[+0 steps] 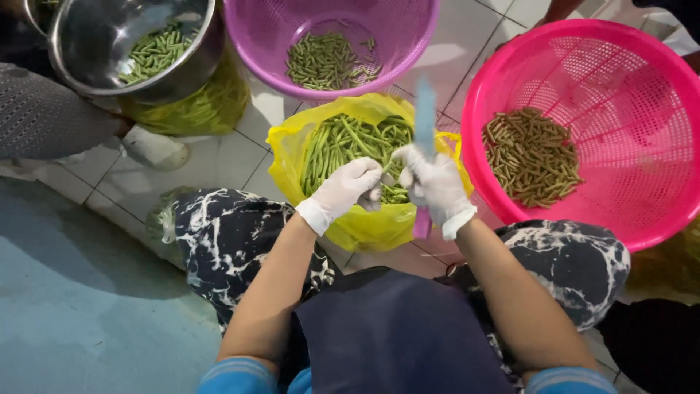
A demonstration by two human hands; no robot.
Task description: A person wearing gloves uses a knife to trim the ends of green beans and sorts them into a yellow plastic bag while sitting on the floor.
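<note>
White-gloved fingers (379, 191) of both hands pinched together over the yellow plastic bag of long green beans (350, 219), right hand (436, 186) clamped on a pale blue knife (424, 120), left hand (344, 188) beside it, round pink plastic basket (642, 204) of cut pieces right of the bag, purple basket (262, 36) beyond, steel bowl (197, 66) beyond-left.

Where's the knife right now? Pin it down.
In the head view, the light-blue knife is upright in the gloved right hand, just right of centre, over the yellow bag of green beans, left of the pink basket.
</note>
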